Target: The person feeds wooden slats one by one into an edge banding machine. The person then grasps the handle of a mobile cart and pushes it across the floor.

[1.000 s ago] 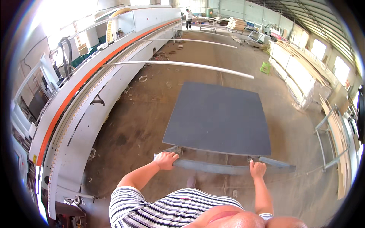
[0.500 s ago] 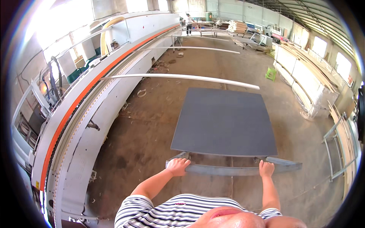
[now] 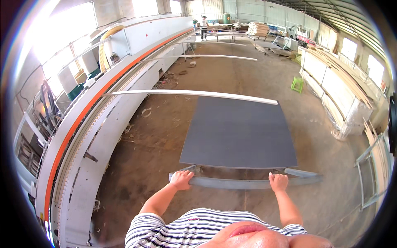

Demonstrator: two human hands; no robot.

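A large dark grey board [image 3: 240,136] lies flat in front of me on a low metal frame [image 3: 231,183], whose grey near bar shows below the board's near edge. My left hand [image 3: 181,180] is closed around the left part of this bar. Farther right, my right hand [image 3: 278,182] is also closed on the bar, thumb on top. The far edge of the board meets a long white rail [image 3: 194,94] in the picture and seems to reach under it. What supports the board beneath is hidden.
Along the left runs a long white machine [image 3: 111,136] with an orange stripe, its white rails reaching across the floor. Scraps litter the floor beside it. To the right stand a green stool [image 3: 297,84], a wrapped stack of boards [image 3: 331,89] and a metal rack [image 3: 370,173]. A person [image 3: 204,28] stands far ahead.
The metal frame and board have moved forward with me, so the board's far edge now meets the white rail. The stool and the stack look closer. Both hands keep their grip.
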